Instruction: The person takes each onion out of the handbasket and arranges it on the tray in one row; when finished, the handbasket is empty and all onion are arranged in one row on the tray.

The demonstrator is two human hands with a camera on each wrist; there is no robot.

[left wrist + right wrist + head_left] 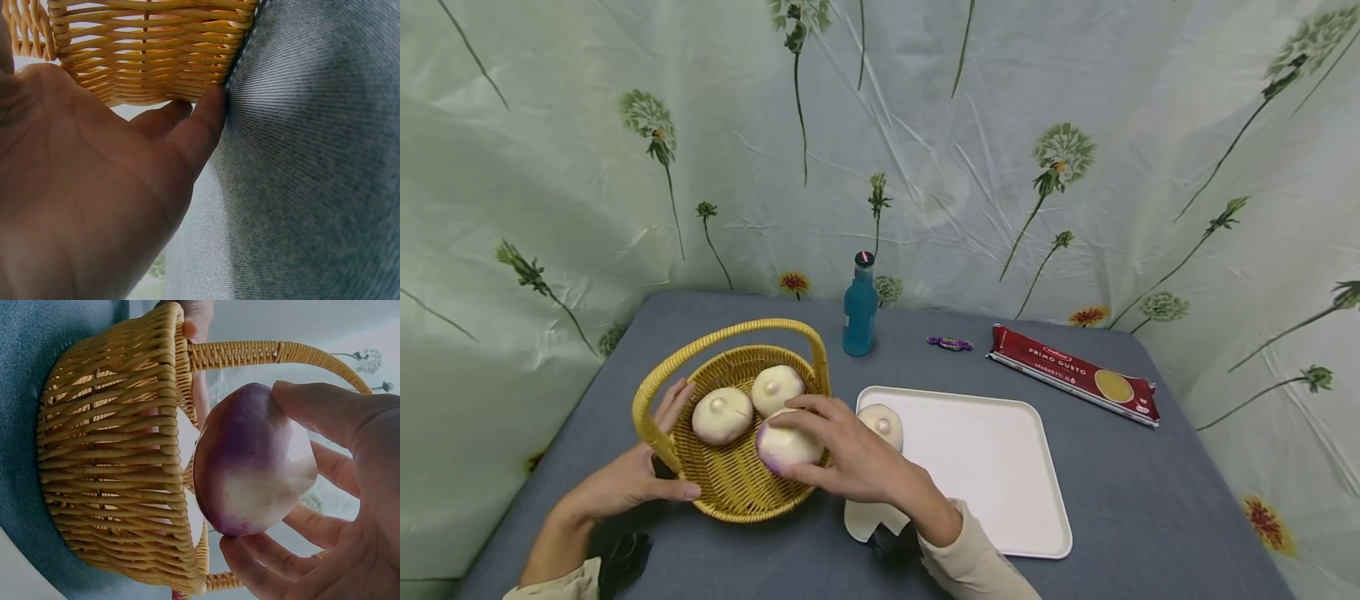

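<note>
Head view: at the left, the left hand is laid against the outer wall of the yellow wicker basket, its fingers straight and spread around the base of the basket handle, the thumb along the lower wall. In the left wrist view the fingertips are seen pressed to the woven wall where it meets the grey-blue tablecloth; nothing is clasped by this hand.

Inside the basket two pale turnips are seen side by side toward the back. A third, purple-tinged turnip is held over the basket's right rim by the right hand, whose fingers and thumb are curled round it from above. In the right wrist view the turnip is gripped between thumb and fingers just beside the basket.

Further right, a white tray is set on the table, and one more turnip is seen at its left edge, partly hidden by the right hand. Behind, a blue bottle stands upright, a small purple wrapped sweet lies near it, and a red spaghetti packet lies at the far right.
</note>
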